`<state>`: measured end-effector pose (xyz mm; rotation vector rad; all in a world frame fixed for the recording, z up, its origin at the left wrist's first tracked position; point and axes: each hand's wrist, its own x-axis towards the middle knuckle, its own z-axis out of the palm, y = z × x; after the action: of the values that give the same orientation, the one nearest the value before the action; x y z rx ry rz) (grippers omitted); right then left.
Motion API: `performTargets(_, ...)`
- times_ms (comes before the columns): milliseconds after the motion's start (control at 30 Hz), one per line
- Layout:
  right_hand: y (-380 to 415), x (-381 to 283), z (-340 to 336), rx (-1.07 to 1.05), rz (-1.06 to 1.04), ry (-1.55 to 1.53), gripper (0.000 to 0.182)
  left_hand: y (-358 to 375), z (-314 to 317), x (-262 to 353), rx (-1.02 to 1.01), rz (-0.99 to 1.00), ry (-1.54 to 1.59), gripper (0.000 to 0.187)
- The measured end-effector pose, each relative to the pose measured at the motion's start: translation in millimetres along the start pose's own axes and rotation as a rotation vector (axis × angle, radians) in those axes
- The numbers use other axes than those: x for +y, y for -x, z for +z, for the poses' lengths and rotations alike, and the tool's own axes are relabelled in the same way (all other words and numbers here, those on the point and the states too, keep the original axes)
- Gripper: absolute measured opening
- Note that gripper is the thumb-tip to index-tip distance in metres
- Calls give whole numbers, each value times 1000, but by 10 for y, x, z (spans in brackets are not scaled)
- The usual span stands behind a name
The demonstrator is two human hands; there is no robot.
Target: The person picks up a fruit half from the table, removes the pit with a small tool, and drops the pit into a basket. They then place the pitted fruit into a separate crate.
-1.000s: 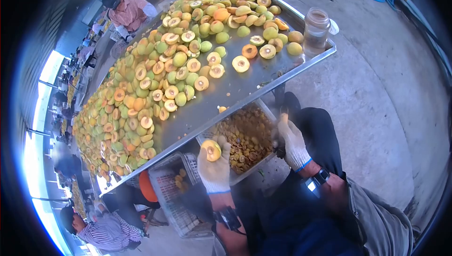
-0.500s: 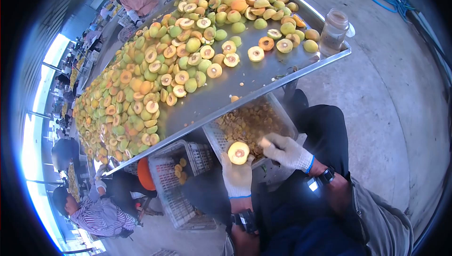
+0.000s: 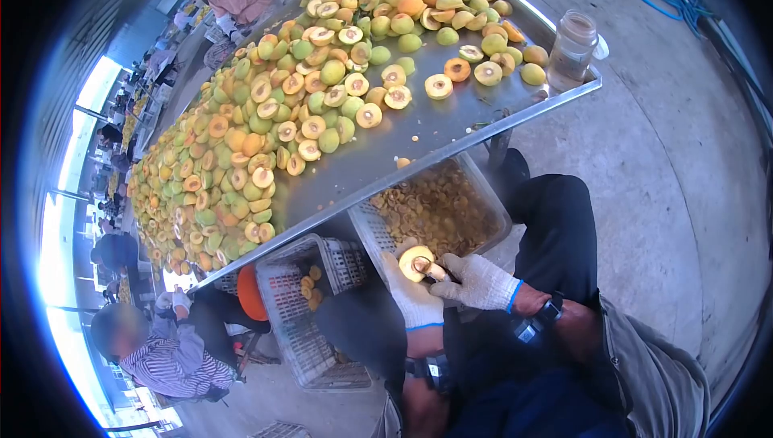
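My left hand, in a white knit glove with a blue cuff, is closed around a halved yellow peach. Its cut face is turned up. My right hand, gloved the same way, has its fingers curled together against the right side of that peach half. Whatever those fingers grip at the cut face is too small to make out. Just beyond both hands lies a plastic crate holding many brownish pit pieces and scraps.
Above the crate, a metal table bears a big heap of peach halves. A clear jar stands at its right corner. A second crate with a few peach halves is at left, beside an orange object. A person sits lower left.
My right hand has moved from over the pit crate down and left to the peach half. The half has shifted slightly right and tilted. The seated person at left has moved their hands.
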<state>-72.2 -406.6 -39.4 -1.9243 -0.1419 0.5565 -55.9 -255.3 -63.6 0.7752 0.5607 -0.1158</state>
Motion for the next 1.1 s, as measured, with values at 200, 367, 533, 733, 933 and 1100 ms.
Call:
performTargets(200,-23,18,78,72,-45,109,48,41,180,46,103,74,-139,62)
performTargets(367,18,-191,-6,23,48,-19,48,-53,91,-28,-4,112,-84,59)
performTargets(533,-26,-72,137,55,-6,-8,50,-39,127,-37,34,162,-15,57)
performTargets(733,-49,15,216,79,-21,22,51,122,350,97,87,63,-140,50)
performTargets(933,19,-91,130,46,-12,28,61,-86,183,61,109,79,-262,55)
performTargets(1100,39,-131,83,24,20,23,56,-40,270,150,149,63,-363,59)
